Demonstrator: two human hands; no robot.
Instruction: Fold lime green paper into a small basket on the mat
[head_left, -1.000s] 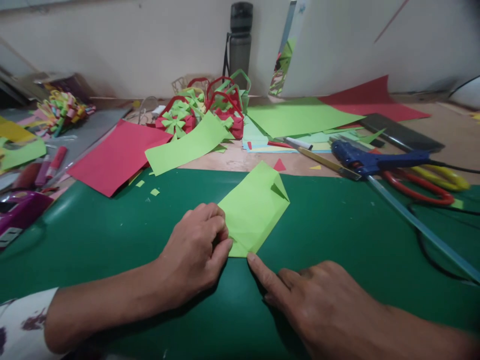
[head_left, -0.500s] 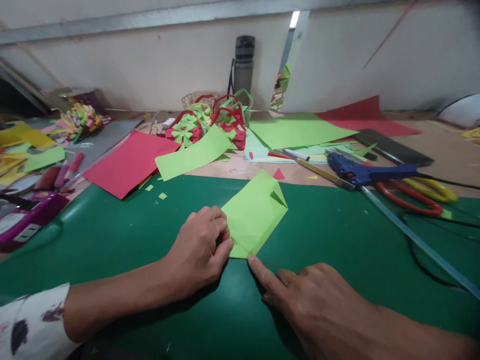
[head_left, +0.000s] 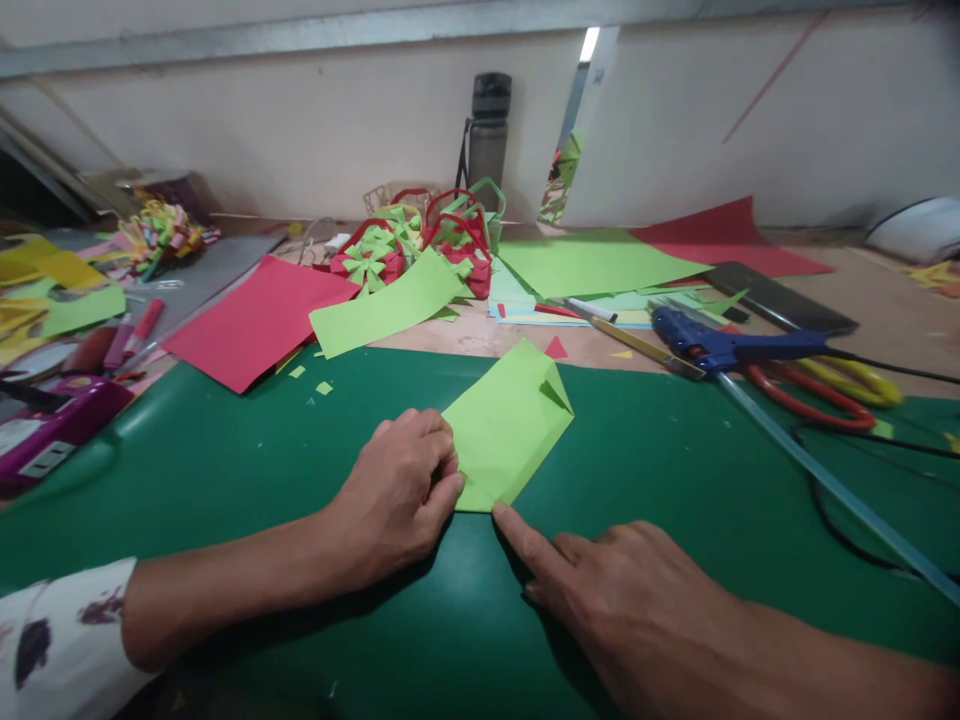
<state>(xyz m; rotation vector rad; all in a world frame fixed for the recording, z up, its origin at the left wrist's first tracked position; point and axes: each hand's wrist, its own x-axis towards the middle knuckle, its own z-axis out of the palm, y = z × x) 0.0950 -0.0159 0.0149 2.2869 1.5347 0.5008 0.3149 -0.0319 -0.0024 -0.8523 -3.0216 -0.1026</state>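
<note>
A folded light-green paper (head_left: 510, 420) lies on the dark green cutting mat (head_left: 675, 470), with a small flap turned up at its far right corner. My left hand (head_left: 401, 490) rests on the paper's near left edge, its fingers curled and pinching that edge. My right hand (head_left: 622, 590) lies on the mat just in front of the paper. Its forefinger is stretched out and its tip presses the paper's near corner, while the other fingers are curled under.
Behind the mat lie a red sheet (head_left: 255, 320), green sheets (head_left: 592, 260), paper baskets with bows (head_left: 420, 240), a blue glue gun (head_left: 720, 345), scissors (head_left: 832, 385), a ruler (head_left: 832, 490), a phone (head_left: 780, 297) and a bottle (head_left: 487, 130). A purple tool (head_left: 45, 440) and markers sit left.
The view tilted up a little a second ago. Both hands and the green paper have stayed in the same hold.
</note>
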